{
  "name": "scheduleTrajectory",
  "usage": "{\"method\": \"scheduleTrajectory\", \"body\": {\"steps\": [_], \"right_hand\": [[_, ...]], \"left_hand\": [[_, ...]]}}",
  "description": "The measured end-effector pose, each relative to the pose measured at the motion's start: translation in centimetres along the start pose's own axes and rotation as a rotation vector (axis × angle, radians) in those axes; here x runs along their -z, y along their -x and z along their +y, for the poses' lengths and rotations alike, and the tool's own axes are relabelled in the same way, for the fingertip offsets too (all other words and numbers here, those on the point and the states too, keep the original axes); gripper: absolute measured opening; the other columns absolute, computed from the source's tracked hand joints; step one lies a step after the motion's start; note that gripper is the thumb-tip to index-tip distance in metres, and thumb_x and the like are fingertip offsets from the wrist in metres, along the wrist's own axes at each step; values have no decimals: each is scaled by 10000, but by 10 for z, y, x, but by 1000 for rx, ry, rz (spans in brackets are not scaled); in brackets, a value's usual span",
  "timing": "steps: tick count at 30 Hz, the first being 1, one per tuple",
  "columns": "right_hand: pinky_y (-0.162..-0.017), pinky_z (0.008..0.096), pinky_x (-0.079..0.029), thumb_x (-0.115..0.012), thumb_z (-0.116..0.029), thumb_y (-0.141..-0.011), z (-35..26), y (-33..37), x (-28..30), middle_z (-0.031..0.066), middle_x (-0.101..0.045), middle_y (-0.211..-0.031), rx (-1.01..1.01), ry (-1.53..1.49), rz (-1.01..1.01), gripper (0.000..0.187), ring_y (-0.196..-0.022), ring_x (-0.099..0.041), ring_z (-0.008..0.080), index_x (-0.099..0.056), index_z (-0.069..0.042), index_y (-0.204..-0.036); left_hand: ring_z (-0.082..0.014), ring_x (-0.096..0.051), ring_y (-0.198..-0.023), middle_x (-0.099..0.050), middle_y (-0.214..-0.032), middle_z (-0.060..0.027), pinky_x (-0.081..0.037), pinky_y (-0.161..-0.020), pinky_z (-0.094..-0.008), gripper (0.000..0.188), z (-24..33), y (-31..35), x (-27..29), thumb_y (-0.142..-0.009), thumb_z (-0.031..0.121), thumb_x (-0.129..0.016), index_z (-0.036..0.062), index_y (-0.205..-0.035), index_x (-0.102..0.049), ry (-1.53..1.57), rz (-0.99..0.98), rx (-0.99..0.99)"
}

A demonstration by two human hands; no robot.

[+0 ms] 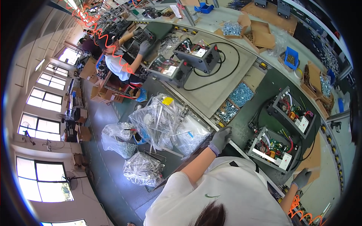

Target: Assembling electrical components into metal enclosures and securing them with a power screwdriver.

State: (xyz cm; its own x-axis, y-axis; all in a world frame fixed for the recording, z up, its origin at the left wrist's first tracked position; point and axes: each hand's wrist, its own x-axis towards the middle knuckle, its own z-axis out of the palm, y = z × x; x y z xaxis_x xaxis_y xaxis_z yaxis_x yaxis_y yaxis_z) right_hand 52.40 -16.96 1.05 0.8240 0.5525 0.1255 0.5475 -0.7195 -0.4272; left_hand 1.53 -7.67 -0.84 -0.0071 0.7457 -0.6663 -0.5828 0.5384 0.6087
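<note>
My left hand (220, 139), in a grey glove, is at the bench's near edge, just below a box of small metal screws (227, 111). Its fingers are loosely bent, with nothing visible in them. Farther right, my right hand (301, 178), also gloved, is over the bench beside a brown cardboard sheet (313, 156). Its fingers are drawn together; a pale, blurred sliver shows at their tips, too unclear to name. Between my hands sits an open grey device housing (272, 151) with exposed circuit boards and wires. A second open housing (292, 113) stands behind it.
Two more devices (198, 54) (169, 70) with a black cable stand on a board farther along. Bluish screws (241, 95) fill another box. Plastic bags of parts (156, 120) lie left of the bench. A co-worker (117, 62) handles a device. An orange coiled hose (301, 214) hangs near my right arm.
</note>
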Motion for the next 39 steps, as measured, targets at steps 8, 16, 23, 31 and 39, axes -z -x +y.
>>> {"method": "scheduleTrajectory", "body": {"steps": [8,16,23,31,39], "right_hand": [[-683,400,-531,-668,-188,-843,-272,110,5,157,-664,-830,929,-450,-469,247,-740,-665,320,-648,-57,-1051],[-688,498,-508,-606,-250,-881,-345,213,-35,164,-660,-866,1191,-160,-786,207,-783,-651,383,-620,-96,-1018],[-682,492,-506,-609,-271,-908,-376,234,-70,157,-655,-899,1162,-105,-650,211,-778,-650,370,-634,-124,-1057],[-703,497,-508,-644,-286,-882,-417,255,-92,154,-646,-933,1059,142,-788,208,-826,-651,376,-656,-159,-1046],[-755,494,-503,-649,-252,-847,-460,280,-120,156,-627,-996,1038,250,-848,235,-881,-639,375,-625,-135,-1050]], "left_hand": [[-141,-599,-1055,-630,-1148,-63,-487,-942,-308,491,17,23,-109,-987,384,-603,37,-1330,-549,134,-517,44],[-219,-579,-1129,-619,-1139,-131,-475,-1010,-372,419,27,-6,-54,-1054,320,-468,0,-1318,-530,431,-242,100],[-166,-591,-928,-624,-964,-76,-507,-834,-341,291,35,-42,-21,-1051,292,-463,49,-1133,-602,528,-126,132],[-129,-575,-729,-650,-858,-35,-466,-658,-280,366,81,-64,3,-1044,248,-420,19,-1209,-653,-30,-31,153],[-72,-535,-695,-601,-849,21,-434,-626,-239,386,100,-94,45,-1032,240,-427,36,-1299,-619,-42,-134,200]]}}
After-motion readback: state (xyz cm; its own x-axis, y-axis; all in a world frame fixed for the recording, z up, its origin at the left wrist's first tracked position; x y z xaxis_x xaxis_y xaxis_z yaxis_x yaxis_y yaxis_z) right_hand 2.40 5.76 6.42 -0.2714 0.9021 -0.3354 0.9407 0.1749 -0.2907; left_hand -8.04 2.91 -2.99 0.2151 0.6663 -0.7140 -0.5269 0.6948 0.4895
